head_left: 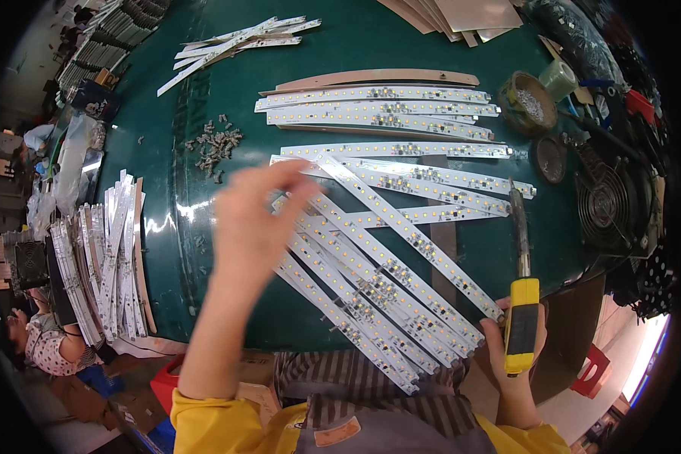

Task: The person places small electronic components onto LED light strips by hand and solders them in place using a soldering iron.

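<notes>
Left hand (253,216) is hovering, blurred, over fanned LED strips (461,178), grip unreadable. Right hand (497,352) is gripping the soldering iron (522,325), pinching one strip (412,235) by the bench's (356,45) front edge. A wrist slip is probably risking scorched neighbours.

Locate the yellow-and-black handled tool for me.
In the head view, the yellow-and-black tool is right of centre, held in the right hand, with the black fan to its upper right.
</notes>
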`<act>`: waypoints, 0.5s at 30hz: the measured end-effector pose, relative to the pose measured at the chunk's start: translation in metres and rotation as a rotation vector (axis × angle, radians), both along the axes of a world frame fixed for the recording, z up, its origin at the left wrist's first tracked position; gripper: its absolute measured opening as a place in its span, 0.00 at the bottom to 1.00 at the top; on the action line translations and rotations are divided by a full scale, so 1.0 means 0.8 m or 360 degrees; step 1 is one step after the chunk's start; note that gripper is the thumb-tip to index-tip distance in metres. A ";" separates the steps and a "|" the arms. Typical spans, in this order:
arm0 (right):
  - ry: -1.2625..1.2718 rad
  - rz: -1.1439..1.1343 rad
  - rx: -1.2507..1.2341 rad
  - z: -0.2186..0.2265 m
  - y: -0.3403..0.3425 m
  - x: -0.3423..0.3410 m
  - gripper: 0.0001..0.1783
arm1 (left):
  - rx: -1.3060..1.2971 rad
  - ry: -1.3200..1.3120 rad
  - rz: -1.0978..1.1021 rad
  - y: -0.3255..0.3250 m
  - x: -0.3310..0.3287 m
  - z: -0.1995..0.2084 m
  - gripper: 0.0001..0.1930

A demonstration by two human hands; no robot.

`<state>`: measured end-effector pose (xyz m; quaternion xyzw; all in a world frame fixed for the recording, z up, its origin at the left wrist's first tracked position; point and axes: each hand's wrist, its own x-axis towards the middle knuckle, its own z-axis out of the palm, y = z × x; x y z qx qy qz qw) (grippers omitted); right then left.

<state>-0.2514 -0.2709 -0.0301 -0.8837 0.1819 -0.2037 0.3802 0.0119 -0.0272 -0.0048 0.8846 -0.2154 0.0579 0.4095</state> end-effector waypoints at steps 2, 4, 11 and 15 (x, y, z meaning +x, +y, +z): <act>0.0057 0.0046 0.0056 0.002 -0.001 0.000 0.24 | -0.0051 0.0099 -0.0217 -0.031 -0.037 0.003 0.07; 0.0037 0.0060 0.0049 0.003 0.000 0.006 0.22 | -0.0014 0.0194 -0.0245 -0.051 -0.060 0.002 0.08; -0.0071 0.0125 0.0020 0.004 -0.001 0.011 0.23 | 0.0108 -0.0007 -0.0284 -0.058 -0.077 -0.020 0.07; -0.0096 0.0134 0.0059 -0.002 -0.003 0.010 0.24 | 0.0134 -0.0067 -0.0297 -0.065 -0.078 -0.018 0.06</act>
